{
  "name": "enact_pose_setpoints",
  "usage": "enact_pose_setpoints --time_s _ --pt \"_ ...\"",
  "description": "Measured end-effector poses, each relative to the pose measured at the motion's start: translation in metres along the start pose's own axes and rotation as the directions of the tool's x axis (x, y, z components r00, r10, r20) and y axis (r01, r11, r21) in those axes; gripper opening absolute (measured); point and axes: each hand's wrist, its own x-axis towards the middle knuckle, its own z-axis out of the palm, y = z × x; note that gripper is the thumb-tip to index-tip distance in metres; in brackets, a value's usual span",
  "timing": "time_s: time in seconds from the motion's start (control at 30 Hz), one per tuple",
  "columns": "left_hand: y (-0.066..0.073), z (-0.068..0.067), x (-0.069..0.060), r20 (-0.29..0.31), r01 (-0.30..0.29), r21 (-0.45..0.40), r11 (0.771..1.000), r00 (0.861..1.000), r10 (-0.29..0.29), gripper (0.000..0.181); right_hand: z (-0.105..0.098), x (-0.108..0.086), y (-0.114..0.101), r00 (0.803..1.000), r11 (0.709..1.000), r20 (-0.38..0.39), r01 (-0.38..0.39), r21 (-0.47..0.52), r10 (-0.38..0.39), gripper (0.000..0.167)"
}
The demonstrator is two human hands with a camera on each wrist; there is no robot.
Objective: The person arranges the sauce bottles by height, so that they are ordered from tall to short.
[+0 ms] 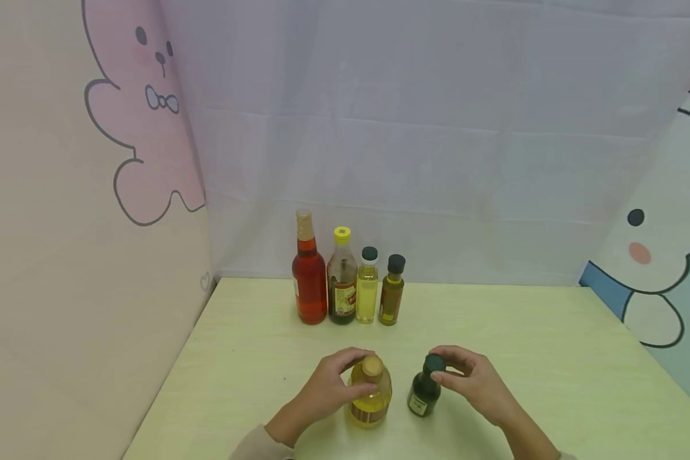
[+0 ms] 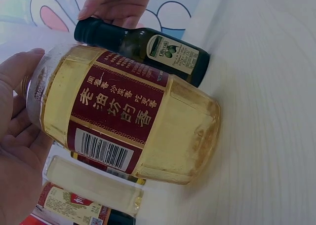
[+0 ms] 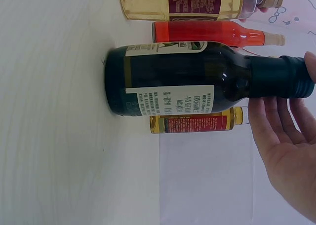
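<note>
Near the front of the table stands a wide bottle of golden cooking oil (image 1: 370, 402) with a tan cap and a dark red label (image 2: 118, 96). My left hand (image 1: 336, 385) holds it about the neck and shoulder, thumb on the near side, fingers behind. Just to its right is a small dark green olive oil bottle (image 1: 423, 391) with a cream label (image 2: 174, 55). My right hand (image 1: 476, 382) grips that one by its green cap and neck, as the right wrist view shows too. The olive oil bottle is slightly tilted in the head view; whether either base is lifted, I cannot tell.
Behind them several bottles stand in a row: a tall red one (image 1: 310, 287), a dark sauce bottle (image 1: 342, 297) with a yellow cap, a pale oil bottle (image 1: 367, 294) and a small black-capped one (image 1: 391, 299). A white curtain (image 1: 437, 160) hangs behind the table (image 1: 523, 332).
</note>
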Motion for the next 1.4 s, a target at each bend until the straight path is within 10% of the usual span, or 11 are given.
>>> enact_pose_setpoints --time_s 1.4 --pt "0.024 -0.010 0.012 -0.056 0.009 0.063 0.998 0.998 -0.005 0.040 0.000 0.000 -0.003 1.000 1.000 -0.004 -0.001 -0.014 0.001 0.042"
